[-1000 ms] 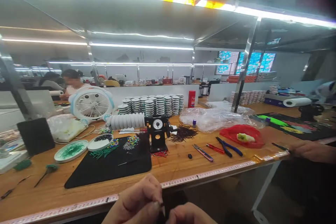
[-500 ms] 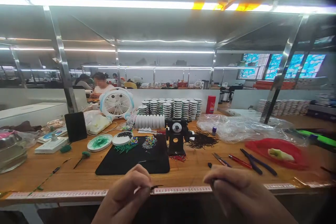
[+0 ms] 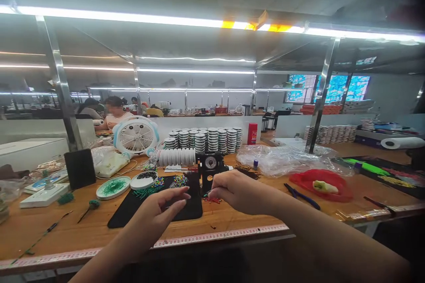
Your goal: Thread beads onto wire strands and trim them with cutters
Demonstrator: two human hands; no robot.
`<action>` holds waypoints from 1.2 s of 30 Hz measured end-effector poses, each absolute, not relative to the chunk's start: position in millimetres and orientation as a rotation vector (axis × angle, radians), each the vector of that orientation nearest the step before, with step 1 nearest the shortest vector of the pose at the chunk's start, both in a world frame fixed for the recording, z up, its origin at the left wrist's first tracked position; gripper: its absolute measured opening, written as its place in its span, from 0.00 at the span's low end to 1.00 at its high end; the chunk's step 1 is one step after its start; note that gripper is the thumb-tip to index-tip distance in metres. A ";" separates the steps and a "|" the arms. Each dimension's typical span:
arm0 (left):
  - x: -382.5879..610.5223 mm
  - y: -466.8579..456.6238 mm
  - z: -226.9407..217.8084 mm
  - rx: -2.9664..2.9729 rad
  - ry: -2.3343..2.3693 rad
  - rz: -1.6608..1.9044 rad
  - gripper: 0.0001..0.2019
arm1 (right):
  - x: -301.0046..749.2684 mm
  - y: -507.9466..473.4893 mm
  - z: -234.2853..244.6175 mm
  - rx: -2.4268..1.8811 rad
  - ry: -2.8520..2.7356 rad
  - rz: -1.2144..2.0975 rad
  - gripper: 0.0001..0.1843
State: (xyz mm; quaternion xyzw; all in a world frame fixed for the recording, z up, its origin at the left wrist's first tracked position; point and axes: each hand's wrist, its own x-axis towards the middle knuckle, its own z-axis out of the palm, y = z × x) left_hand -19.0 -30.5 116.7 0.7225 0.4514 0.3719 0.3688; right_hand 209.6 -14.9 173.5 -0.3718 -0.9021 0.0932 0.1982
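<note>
My left hand (image 3: 161, 212) hovers over the front part of the black mat (image 3: 152, 210), thumb and fingers apart, with nothing visible between them. My right hand (image 3: 237, 192) is closed in a pinch in front of the black device with a round dial (image 3: 210, 162). A tiny greenish tip shows at its fingertips; what it belongs to is hidden. Just below those fingers lie small red pieces (image 3: 212, 200). Multicoloured beads (image 3: 179, 180) and thin green pieces (image 3: 146, 192) rest on the mat. A small dark scrap (image 3: 213, 227) lies near the table's front edge.
Behind the mat stand a dish of green beads (image 3: 113, 187), a dish of dark beads (image 3: 144, 180), a white fan (image 3: 136, 136) and stacked spools (image 3: 212, 141). To the right are dark-handled pliers (image 3: 303, 196) and a red bag (image 3: 300, 179). A measuring tape (image 3: 232, 233) runs along the edge.
My right hand has moved forward and left to the device. My left hand has opened from its pinch on a small dark piece and moved forward. The view has shifted right.
</note>
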 end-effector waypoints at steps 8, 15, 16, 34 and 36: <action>17.4 -28.8 132.7 2.080 1.153 0.780 0.11 | 190.0 -6.0 147.7 -1.077 -2.543 0.456 0.26; -5.4 -13.5 116.1 1.826 1.013 0.662 0.12 | 209.7 2.9 125.8 -0.967 -2.184 1.101 0.19; -6.7 -11.2 113.3 1.784 0.991 0.648 0.12 | 208.1 2.3 119.1 -0.905 -2.047 1.216 0.19; -15.7 14.7 41.4 1.364 1.052 0.538 0.12 | 156.5 28.1 8.3 -0.939 -1.849 1.153 0.28; -17.3 15.6 38.1 1.339 1.051 0.538 0.11 | 157.5 32.3 5.4 -0.933 -1.773 1.217 0.29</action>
